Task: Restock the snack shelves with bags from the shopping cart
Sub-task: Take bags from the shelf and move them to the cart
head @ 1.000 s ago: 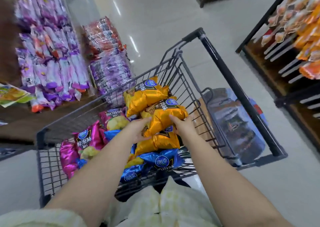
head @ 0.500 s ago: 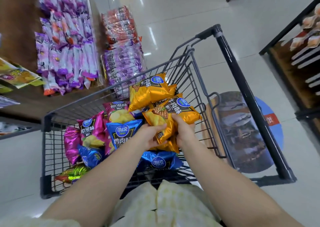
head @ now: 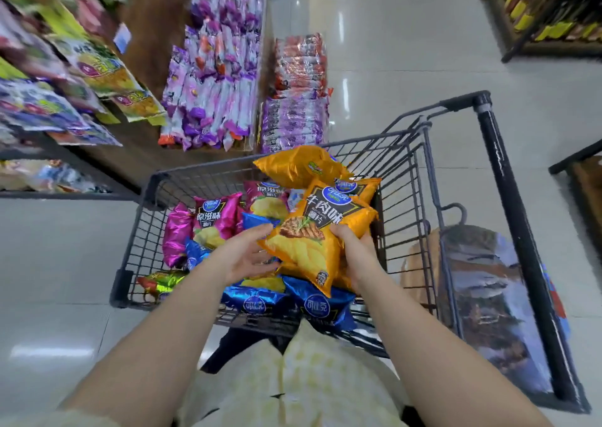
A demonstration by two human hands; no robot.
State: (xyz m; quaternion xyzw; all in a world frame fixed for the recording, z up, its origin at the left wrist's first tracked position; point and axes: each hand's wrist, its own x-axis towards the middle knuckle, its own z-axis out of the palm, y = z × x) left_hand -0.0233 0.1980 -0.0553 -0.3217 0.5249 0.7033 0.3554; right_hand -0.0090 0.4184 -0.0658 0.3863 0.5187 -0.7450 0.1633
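Note:
A black wire shopping cart stands in front of me, filled with chip bags: orange, magenta and blue ones. An orange chip bag is lifted above the pile. My right hand grips its right edge with curled fingers. My left hand is at the bag's left corner, thumb on top and fingers beneath it. Another orange bag lies at the cart's far side. The snack shelves with bags are at the left.
Purple and white snack packs hang on the wooden shelf end, with stacked wrapped packs beside them on the floor. More shelving stands at the top right and right edge. A picture-printed floor sticker lies under the cart's handle side.
Both hands have raised the orange bag out of the pile and turned its front face up. The view has swung left, showing more of the snack shelves.

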